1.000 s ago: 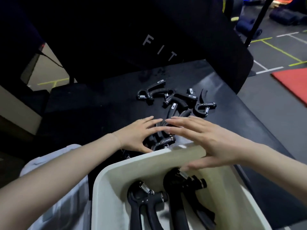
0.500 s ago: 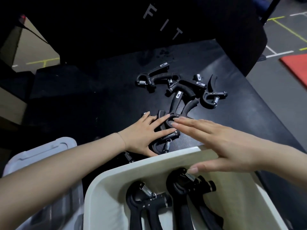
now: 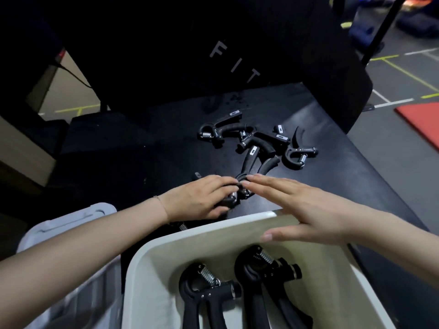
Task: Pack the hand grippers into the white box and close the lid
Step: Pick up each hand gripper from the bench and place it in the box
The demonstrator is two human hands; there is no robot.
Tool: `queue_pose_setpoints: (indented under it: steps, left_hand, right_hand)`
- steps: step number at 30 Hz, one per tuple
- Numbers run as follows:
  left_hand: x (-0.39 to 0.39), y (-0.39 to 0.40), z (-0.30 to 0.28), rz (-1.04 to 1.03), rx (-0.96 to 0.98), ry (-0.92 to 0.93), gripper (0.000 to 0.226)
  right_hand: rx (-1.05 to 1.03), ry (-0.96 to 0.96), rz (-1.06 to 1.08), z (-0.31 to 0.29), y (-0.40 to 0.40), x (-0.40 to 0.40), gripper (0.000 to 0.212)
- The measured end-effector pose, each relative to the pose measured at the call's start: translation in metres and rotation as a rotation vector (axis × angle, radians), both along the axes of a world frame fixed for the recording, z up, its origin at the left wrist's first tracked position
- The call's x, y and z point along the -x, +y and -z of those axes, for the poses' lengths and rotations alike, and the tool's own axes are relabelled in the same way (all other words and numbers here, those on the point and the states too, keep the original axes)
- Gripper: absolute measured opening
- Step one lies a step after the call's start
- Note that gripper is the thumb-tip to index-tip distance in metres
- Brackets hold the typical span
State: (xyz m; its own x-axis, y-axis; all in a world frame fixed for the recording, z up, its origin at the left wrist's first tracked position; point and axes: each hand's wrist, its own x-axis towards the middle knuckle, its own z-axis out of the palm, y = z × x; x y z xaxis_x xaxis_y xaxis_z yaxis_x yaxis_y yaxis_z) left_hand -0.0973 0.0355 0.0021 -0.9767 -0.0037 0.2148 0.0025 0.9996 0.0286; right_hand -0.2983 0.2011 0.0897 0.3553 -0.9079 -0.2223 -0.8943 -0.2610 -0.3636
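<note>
**Hand grippers split between the white box and the dark table**

Hand grippers (image 3: 259, 148) lie in a loose pile on a matte black table (image 3: 118, 162) whose right edge drops to a grey floor (image 3: 403, 138) marked with yellow and white lines. A red mat (image 3: 420, 119) lies on that floor at the right. Behind the table rises a large black padded form (image 3: 237, 58) with pale letters reading F I T.

Each gripper is black, with two curved handles that look rubbery, a coiled metal spring and a small silver tag on one handle; several overlap. Nearest the camera stands the white box (image 3: 213, 231), smooth plastic with rounded corners and a cream inner wall. Inside it lie two packed grippers (image 3: 237, 288), springs toward the far wall. A translucent pale lid (image 3: 71, 217) rests to the left of the box.

The left hand (image 3: 199, 200) curls down over one gripper (image 3: 231, 198) just beyond the box's far rim, its fingers wrapped over the spring end. The right hand (image 3: 301, 207) is held flat with fingers straight and thumb spread, above the box's far right corner; its fingertips (image 3: 249, 180) reach the head of a gripper in the pile and it grasps nothing. Both forearms cross the box and hide part of the rim.
</note>
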Motion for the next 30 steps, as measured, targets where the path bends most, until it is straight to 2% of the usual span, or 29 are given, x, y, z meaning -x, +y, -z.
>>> queue_pose_setpoints:
  steps: [2, 5, 8, 10, 13, 16, 20, 23, 30]
  left_hand:
    - [-0.006, 0.000, -0.014, -0.140, -0.168, 0.034, 0.055]
    - [-0.012, 0.001, -0.043, -0.308, -0.349, 0.209, 0.055]
    - [-0.017, 0.014, -0.090, -0.471, -0.503, 0.406, 0.039]
    - [-0.019, 0.028, -0.121, -0.535, -0.614, 0.525, 0.024]
    - [-0.020, 0.047, -0.156, -0.562, -0.852, 0.648, 0.030]
    - [-0.024, 0.070, -0.176, -0.557, -1.058, 0.688, 0.041]
    - [-0.033, 0.109, -0.195, -0.587, -1.197, 0.732, 0.046]
    - [-0.041, 0.134, -0.205, -0.606, -1.283, 0.731, 0.046]
    - [-0.053, 0.173, -0.203, -0.673, -1.447, 0.672, 0.046]
  right_hand:
    - [0.026, 0.000, 0.029, -0.001, 0.001, -0.001, 0.084]
    - [0.063, 0.008, 0.066, -0.004, 0.003, -0.002, 0.086]
    - [0.177, 0.007, 0.095, -0.015, 0.008, -0.004, 0.090]
    - [0.295, -0.006, 0.112, -0.026, 0.012, -0.007, 0.097]
    - [0.437, 0.007, 0.088, -0.043, 0.019, -0.017, 0.105]
    - [0.522, 0.018, 0.099, -0.055, 0.031, -0.033, 0.113]
    - [0.624, 0.081, 0.088, -0.067, 0.051, -0.057, 0.120]
    - [0.681, 0.114, 0.086, -0.073, 0.064, -0.069, 0.117]
    - [0.650, 0.173, 0.006, -0.074, 0.094, -0.083, 0.121]
